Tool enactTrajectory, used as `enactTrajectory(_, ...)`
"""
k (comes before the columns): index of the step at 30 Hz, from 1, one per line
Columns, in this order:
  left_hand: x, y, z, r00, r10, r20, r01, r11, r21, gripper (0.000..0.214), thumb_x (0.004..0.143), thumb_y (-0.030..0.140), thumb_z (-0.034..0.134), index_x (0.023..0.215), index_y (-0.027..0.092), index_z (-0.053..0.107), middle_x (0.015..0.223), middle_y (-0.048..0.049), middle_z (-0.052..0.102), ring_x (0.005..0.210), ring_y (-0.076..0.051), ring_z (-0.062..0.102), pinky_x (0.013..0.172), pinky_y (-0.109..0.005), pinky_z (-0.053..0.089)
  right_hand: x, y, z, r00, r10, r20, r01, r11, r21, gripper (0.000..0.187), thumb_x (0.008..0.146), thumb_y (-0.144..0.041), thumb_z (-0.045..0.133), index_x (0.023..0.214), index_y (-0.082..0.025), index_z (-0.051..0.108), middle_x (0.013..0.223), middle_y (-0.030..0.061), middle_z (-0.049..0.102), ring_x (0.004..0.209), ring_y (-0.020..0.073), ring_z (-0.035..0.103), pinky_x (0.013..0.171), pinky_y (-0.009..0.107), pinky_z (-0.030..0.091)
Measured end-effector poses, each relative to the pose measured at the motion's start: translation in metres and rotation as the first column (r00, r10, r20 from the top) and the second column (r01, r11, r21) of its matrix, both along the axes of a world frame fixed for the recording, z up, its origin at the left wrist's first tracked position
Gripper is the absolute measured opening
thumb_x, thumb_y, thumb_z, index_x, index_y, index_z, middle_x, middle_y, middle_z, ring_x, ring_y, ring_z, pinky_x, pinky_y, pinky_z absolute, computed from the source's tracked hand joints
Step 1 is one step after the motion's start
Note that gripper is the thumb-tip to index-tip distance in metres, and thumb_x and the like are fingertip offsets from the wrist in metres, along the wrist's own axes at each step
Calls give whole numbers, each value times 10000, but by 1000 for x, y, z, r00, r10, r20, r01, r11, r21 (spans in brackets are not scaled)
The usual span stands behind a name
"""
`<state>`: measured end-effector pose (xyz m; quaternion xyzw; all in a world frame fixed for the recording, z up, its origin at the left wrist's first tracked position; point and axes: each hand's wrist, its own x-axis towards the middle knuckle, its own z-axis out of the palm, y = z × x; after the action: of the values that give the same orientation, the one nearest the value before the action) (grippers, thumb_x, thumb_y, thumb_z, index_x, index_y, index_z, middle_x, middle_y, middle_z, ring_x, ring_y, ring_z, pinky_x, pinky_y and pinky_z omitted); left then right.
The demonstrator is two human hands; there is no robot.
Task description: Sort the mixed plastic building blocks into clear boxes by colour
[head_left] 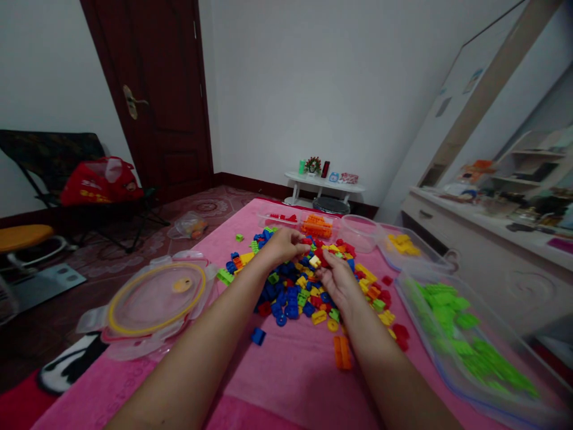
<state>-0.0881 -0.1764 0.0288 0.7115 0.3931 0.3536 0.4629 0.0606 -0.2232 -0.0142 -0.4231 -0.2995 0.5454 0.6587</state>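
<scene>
A heap of small plastic building bricks (290,286) in blue, red, yellow, green and orange lies on a pink cloth (290,370). My left hand (286,243) reaches over the far side of the heap with its fingers curled around a red brick (306,241). My right hand (335,276) is just right of it, fingers closed on a yellow brick (315,261) with red pieces at the fingertips. The two hands nearly touch above the pile.
Clear tubs hold sorted bricks: green (465,340) at right, yellow (403,243), orange (317,226) and red (282,217) at the back, one empty (358,230). A round clear lid (154,295) lies at left. An orange brick (342,351) and a blue one (258,335) lie apart near me.
</scene>
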Motion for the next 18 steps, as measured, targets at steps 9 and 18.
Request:
enactTrajectory(9,18,-4,-4,993,33,112,-62,963,262,149,700,203,672,814,110,694,723,-44,697,617,-133,622,548,-211,488,-3,-7,15,961,19,-275,-40,997,-71,101,858,-227,546,808,-146,579,616,2,639,449,96,557,370,168,425)
enactTrajectory(18,28,-17,0,999,-37,-2,34,909,416,293,723,189,656,1006,139,711,994,-80,727,884,-202,675,834,-306,517,-3,-13,21,879,121,-461,-157,987,-40,249,962,-338,360,943,-176,549,607,-8,631,472,131,609,393,223,513)
